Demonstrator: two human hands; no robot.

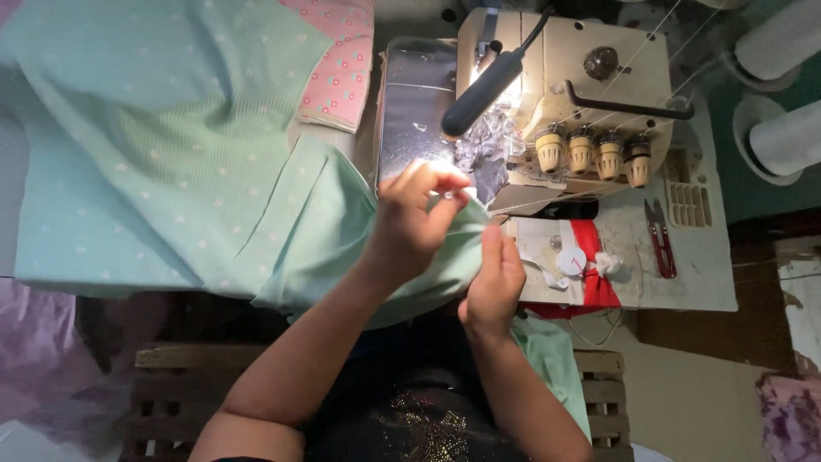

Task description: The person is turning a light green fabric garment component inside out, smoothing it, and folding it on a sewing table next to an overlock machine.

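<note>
Four tension knobs point(590, 152), two thread cones point(782, 85), one pair of snips point(660, 238).

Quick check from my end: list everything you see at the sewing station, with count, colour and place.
sewing machine: one, cream, top centre on the table
tension knobs: four, tan, machine front
mint fabric: one, white-dotted, left, running to the machine
pink fabric: one, flowered, top, partly under the mint
thread snips: one, red, table right
red cloth: one, by the machine base
thread cones: two, white, far right
wooden bench: one, bottom
left hand: pinching mint fabric at the machine
right hand: on the fabric edge
</note>
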